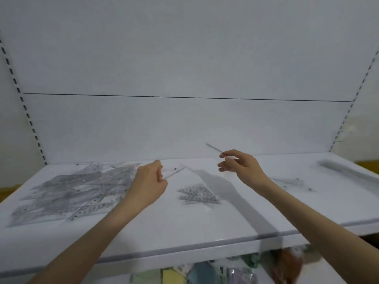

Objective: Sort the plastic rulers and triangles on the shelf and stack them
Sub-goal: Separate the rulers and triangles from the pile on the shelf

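The right hand [240, 167] pinches one clear ruler [213, 148] between thumb and forefinger. The other fingers are loosely curled below. The ruler is held off the surface, and its free end points up and back. It sits above and behind the triangle stack [198, 195], slightly to that stack's right.

The left hand [148, 182] is curled around the near end of a clear strip [174, 171] with a small hole in it. The strip's far end lies low, just behind and to the left of the triangle stack. Whether this strip is a ruler or one edge of a triangle cannot be told.

The triangle stack lies flat near the middle of the white shelf [184, 228], between the two forearms. The loose heap [69, 191] of unsorted clear pieces lies well to its left, overlapping at mixed angles. A thin ruler group [291, 182] lies to its right. A long blurred pile [346, 171] lies further right and back. Coloured packets [196, 274] show on the level below it.

Step in hand, as judged: sorting is under way, with one piece per hand lifted from the heap and much of the heap unsorted.

Next move, as judged: carry the ruler right of the triangle stack to the ruler group, turn it parallel, and lay it flat. Identify the strip before placing it. Clear plastic slides readily, so set pieces down rather than drop them.
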Motion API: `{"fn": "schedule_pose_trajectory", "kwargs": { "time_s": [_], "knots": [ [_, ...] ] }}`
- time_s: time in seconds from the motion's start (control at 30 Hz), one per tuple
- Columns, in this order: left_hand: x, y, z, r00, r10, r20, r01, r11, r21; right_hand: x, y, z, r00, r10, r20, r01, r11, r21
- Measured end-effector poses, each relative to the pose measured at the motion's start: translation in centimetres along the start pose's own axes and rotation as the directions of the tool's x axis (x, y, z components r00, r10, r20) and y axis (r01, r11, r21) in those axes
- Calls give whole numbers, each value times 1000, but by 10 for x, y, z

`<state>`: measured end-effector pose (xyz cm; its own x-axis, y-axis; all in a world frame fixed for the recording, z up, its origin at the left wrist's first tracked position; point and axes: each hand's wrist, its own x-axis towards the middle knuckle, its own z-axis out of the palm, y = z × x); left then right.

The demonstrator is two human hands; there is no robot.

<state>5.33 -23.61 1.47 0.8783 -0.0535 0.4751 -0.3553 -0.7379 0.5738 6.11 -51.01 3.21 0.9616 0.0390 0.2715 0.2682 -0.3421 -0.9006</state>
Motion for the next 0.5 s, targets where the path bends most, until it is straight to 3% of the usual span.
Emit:
{"fn": "schedule_pose_trajectory", "kwargs": {
  "time_s": [0.17,0.27,0.37,0.5],
  "knots": [
    [7,41,46,994,1,109,-6,999,52,-21,38,-92,985,-82,-151,13,912,-411],
    [10,70,76,986,-47,158,36,997,70,-22,62,-144,987,-124,-104,3,656,-754],
    [14,100,109,981,-86,175,76,995,64,-22,85,-188,995,-75,-68,-23,485,-874],
    [17,130,148,978,-64,201,45,994,101,-16,119,-215,995,56,85,57,378,-924]
  ]
}}
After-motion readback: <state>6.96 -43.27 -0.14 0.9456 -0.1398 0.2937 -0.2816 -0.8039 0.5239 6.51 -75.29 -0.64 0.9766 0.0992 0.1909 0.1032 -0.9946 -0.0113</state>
